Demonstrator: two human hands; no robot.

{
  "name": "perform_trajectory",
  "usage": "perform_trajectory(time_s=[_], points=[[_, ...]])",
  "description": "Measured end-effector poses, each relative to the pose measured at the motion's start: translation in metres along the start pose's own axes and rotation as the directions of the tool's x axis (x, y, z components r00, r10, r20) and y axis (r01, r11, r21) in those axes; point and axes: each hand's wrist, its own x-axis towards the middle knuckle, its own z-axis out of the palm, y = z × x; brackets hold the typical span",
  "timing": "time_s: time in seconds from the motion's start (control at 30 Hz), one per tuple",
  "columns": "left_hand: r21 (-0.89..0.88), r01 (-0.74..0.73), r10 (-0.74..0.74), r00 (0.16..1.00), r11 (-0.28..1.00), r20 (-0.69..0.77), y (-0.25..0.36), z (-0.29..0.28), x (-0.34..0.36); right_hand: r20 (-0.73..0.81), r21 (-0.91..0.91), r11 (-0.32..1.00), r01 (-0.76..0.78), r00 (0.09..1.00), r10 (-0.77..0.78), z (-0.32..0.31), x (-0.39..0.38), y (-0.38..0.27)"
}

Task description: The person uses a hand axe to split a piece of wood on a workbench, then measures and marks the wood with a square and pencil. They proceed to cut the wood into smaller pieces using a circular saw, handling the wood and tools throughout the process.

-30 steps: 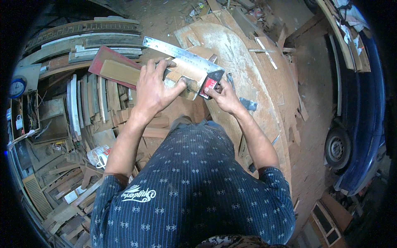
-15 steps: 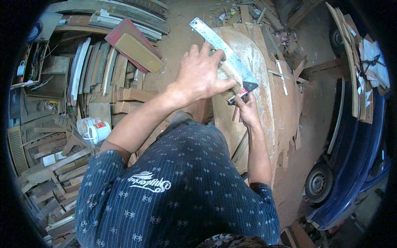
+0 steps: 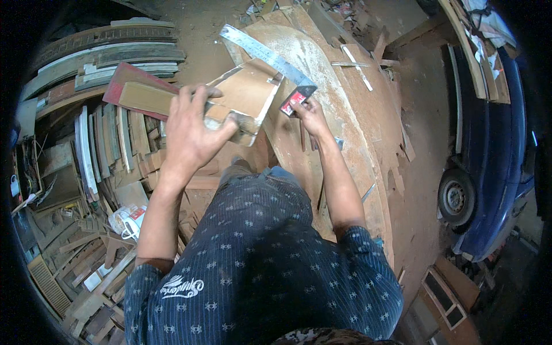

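My left hand (image 3: pixel 192 129) grips a light brown wooden piece (image 3: pixel 244 86), a board with pale edges and a dark, rough block at its near end, thumb and fingers around that end. Just right of it, my right hand (image 3: pixel 313 118) is closed on the red-and-black handle of a metal square (image 3: pixel 297 98), whose silver ruled blade points up and away to the left, over the piece's far edge. Both are held above a dusty plywood workbench (image 3: pixel 365 155) with a curved-edged sheet on it, loose strips and a partly hidden small tool near my right forearm.
Stacked planks (image 3: pixel 109 52) and a red board (image 3: pixel 123 75) lie at left, with a white bucket (image 3: pixel 133 221) and offcuts lower down. A dark blue car (image 3: pixel 506 149) stands at right beside leaning boards (image 3: pixel 489 69). A small wooden cabinet (image 3: pixel 443 296) lies lower right.
Since half a second ago my left hand has moved left and down with the piece, opening a gap to the square's handle. My right hand has risen leftward with the square. The view has shifted too.
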Motion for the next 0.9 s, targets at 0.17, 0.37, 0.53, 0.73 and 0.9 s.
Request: perform_trajectory(time_s=[0.17,0.37,0.53,0.73,0.9], points=[[-0.060,0.001,-0.002,1.000,0.998,-0.021,-0.019,-0.002,0.003,0.003,-0.091,0.991,-0.102,0.995,0.103,-0.024,0.056,0.039],[-0.123,0.073,-0.076,0.997,0.990,-0.022,-0.034,-0.001,-0.002,0.162,-0.265,0.959,-0.096,0.976,0.143,-0.012,0.091,0.026],[-0.131,0.137,-0.140,0.990,0.982,-0.011,-0.045,0.000,-0.007,0.212,-0.354,0.933,-0.068,0.965,0.151,0.002,0.102,0.009],[-0.152,0.166,-0.173,0.984,0.974,-0.035,-0.052,0.007,-0.009,0.223,-0.410,0.910,-0.067,0.960,0.172,0.003,0.109,0.003],[-0.187,0.174,-0.188,0.980,0.967,-0.063,-0.057,0.011,-0.013,0.225,-0.460,0.883,-0.097,0.949,0.222,0.007,0.106,-0.008]])
